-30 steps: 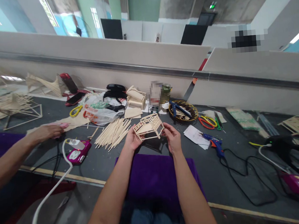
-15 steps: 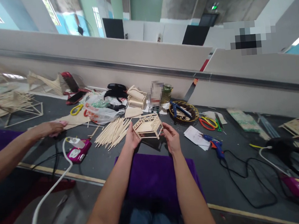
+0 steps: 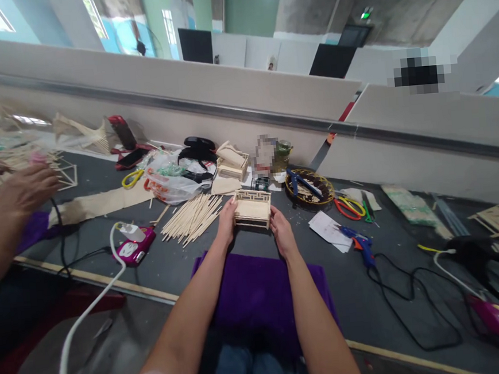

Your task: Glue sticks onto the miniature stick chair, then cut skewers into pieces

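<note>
Between my two hands is a miniature wooden bench (image 3: 252, 211) made of thin sticks, with a lattice back and side rails. My left hand (image 3: 226, 217) grips its left end. At the right end my right hand (image 3: 282, 229) has its fingers closed on the frame. The bench faces me roughly level, just over or on the dark table; I cannot tell whether its legs touch. A pile of thin wooden sticks (image 3: 192, 217) lies left of my left hand. The purple cloth (image 3: 261, 290) spreads in front of me, below both hands.
Behind stand another small wooden bench (image 3: 232, 166) and a wire basket (image 3: 309, 187) holding pliers. To the right lie white paper (image 3: 328, 231) and a blue glue gun (image 3: 363, 247) with its cord. A magenta power strip (image 3: 134, 246) is at left, near a co-worker's hand (image 3: 31, 187).
The bench has turned from an angled, tilted pose to a nearly level one facing me, both hands staying on it. The co-worker's hand has moved left, away from the cloth strip.
</note>
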`<state>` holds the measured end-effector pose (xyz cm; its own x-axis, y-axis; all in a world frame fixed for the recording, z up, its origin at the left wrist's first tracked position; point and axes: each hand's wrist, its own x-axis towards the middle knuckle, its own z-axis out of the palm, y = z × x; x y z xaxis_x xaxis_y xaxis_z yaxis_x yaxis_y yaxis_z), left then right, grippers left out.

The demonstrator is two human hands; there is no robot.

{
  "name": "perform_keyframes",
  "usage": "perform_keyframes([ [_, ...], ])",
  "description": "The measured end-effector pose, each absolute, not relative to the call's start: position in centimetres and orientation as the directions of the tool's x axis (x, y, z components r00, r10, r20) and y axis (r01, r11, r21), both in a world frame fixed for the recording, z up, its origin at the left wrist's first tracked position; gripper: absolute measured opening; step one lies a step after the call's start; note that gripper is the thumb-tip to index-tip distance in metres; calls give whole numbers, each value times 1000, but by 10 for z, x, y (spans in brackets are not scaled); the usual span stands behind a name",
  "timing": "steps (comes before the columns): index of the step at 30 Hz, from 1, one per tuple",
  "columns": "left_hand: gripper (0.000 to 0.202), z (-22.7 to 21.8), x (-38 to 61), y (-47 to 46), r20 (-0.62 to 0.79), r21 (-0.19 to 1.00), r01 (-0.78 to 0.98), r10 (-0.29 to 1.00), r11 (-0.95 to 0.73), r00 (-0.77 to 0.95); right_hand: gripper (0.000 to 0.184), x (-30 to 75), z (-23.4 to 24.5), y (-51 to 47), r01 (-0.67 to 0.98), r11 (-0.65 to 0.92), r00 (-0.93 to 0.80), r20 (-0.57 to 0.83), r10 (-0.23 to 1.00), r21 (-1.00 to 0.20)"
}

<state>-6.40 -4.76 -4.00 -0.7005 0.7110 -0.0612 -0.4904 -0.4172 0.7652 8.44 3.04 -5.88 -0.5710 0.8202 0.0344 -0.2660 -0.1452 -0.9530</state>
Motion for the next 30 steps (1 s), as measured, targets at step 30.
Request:
perform_keyframes([
  [30,31,-42,-28,-75,-19,896,-95,176,-434,-984,64,87,-59,34,-261,-199,-506,-42,861,-944],
])
